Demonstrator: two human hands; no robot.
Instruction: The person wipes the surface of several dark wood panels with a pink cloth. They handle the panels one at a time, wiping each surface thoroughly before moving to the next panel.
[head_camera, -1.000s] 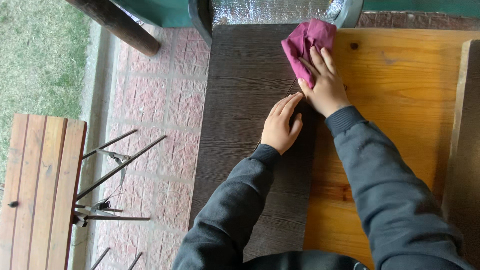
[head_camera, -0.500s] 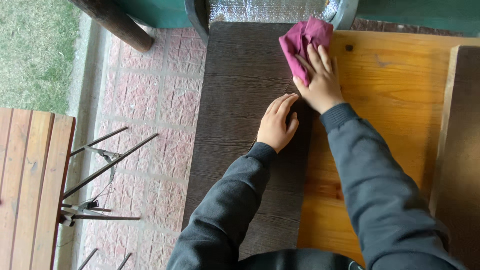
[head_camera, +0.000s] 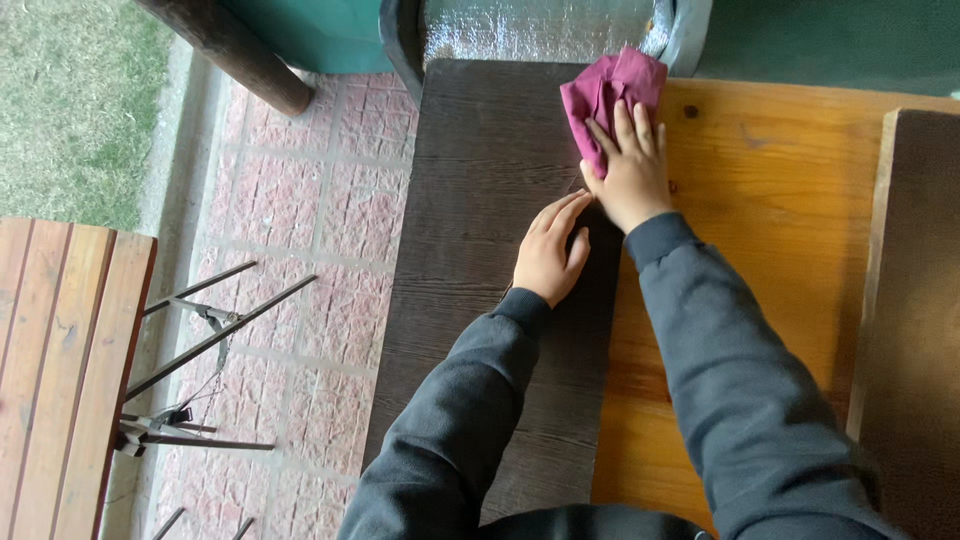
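Head view: a magenta cloth is pressed flat under the spread fingers of the right hand at the dark plank's far edge, while the left hand is laid open, fingers together, on that plank.

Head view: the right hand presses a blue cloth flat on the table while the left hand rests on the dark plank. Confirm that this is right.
Not quite: the cloth is magenta, not blue, as the head view shows. The rest holds: the right hand presses it flat on the table, and the left hand rests on the dark plank.
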